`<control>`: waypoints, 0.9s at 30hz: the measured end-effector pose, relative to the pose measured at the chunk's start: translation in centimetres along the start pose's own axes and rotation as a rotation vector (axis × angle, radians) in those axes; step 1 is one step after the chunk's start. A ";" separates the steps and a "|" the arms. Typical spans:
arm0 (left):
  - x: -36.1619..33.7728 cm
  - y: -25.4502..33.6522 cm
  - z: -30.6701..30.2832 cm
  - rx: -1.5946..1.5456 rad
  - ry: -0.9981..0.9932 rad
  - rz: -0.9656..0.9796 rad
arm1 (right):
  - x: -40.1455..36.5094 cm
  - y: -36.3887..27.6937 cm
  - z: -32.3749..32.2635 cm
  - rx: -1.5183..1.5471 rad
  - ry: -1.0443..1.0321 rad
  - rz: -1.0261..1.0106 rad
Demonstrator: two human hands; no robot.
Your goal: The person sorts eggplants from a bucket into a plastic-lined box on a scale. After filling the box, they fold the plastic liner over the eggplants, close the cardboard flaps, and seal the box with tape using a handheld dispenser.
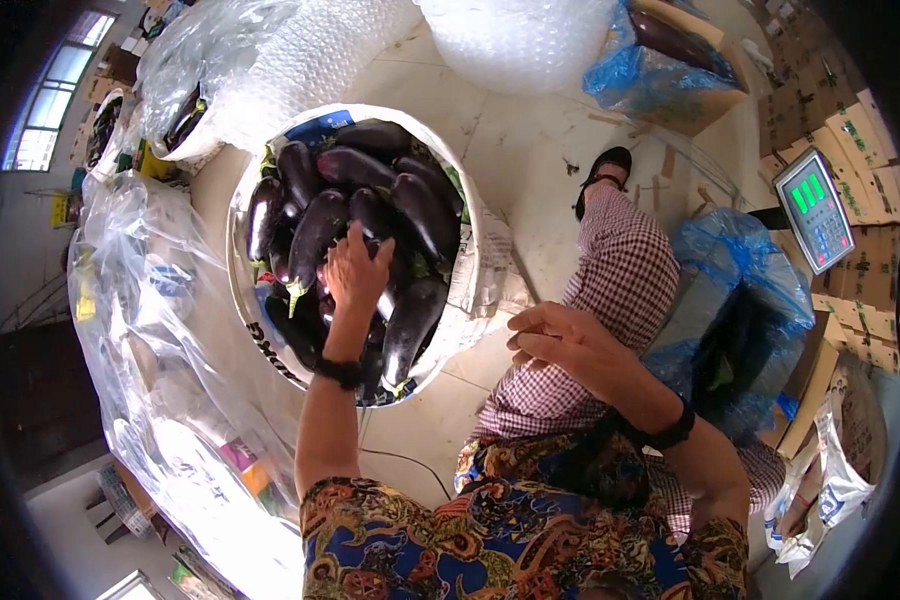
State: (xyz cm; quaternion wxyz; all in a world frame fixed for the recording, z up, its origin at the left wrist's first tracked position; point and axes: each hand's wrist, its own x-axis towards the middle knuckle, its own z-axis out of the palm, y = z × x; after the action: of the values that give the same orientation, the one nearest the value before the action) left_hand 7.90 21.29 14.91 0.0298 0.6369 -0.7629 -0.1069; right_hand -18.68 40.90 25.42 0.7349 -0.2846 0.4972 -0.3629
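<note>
A wide white sack (472, 180) with its rim rolled back is filled with dark purple eggplants (317, 235), heaped in several layers. My left hand (358, 272) reaches into the sack from the near side, its fingers spread over the eggplants in the middle and touching them. Its fingertips partly disappear among the dark skins. To the right of the sack, above my checked trouser leg, my right hand (570, 345) hangs in the air. Its fingers are loosely bent and apart, with nothing visible in them.
At right stands a box lined with blue plastic (735, 290), eggplants inside. A scale display (816, 210) glows green beside stacked cartons (865, 280). Another blue-lined box (685, 70) stands at the back. Bubble wrap (270, 60) and clear plastic sheeting (160, 330) lie behind and left.
</note>
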 end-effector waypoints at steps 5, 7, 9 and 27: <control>6.6 2.3 1.3 0.089 -0.135 -0.300 | 0.0 0.4 0.6 -0.003 -0.061 -0.020; 8.5 1.9 3.8 -0.009 -0.165 -0.426 | 0.1 1.1 0.5 -0.008 -0.066 -0.048; 8.3 2.2 3.3 -0.061 -0.126 -0.451 | -0.4 0.4 0.4 -0.001 -0.060 -0.076; -13.0 16.5 -9.4 -0.729 -0.041 1.202 | -5.6 -5.0 -0.6 0.558 0.358 -0.197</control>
State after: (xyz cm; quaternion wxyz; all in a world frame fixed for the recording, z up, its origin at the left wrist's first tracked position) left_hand -3.93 35.53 28.62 0.2808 0.0520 -0.8987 -0.3329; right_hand -21.84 42.56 32.08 0.6471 -0.0509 0.4699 -0.5982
